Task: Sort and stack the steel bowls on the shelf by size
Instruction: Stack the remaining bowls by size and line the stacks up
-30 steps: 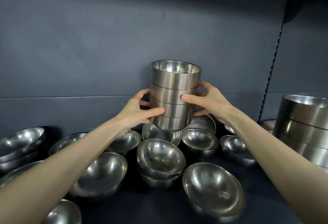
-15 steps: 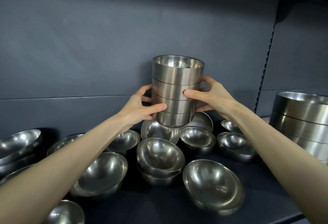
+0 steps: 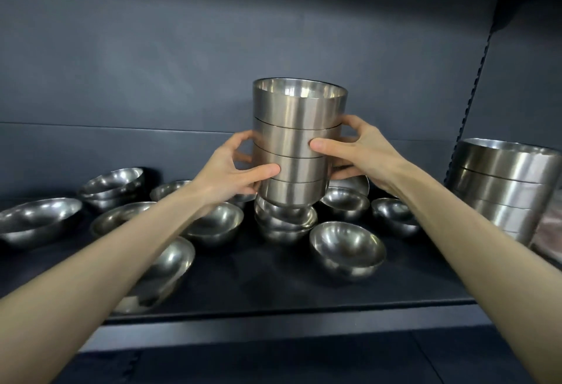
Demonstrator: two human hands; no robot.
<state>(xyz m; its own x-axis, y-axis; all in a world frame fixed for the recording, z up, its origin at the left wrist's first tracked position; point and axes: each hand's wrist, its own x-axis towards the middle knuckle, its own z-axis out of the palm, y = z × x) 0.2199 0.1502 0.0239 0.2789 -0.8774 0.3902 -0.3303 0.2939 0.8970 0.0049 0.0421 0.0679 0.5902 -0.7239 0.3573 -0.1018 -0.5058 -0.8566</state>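
Observation:
A stack of straight-walled steel bowls [image 3: 296, 143] hangs in the air above the middle of the shelf, upright. My left hand [image 3: 231, 170] grips its lower left side, thumb across the front. My right hand [image 3: 359, 152] grips the right side, thumb on the front and fingers behind. Under the stack sits a small pile of round steel bowls [image 3: 286, 222]. Several more round bowls lie loose around it, among them one at the front [image 3: 346, 249] and one at the far left [image 3: 36, 222].
A taller stack of wider straight-walled bowls [image 3: 504, 189] stands at the right end of the dark shelf [image 3: 273, 316]. The grey back wall is close behind. A notched upright [image 3: 474, 79] runs up the right side, and an upper shelf is overhead.
The stack in both hands has risen a little and come slightly nearer. The view has pulled back, so the shelf's front edge now shows.

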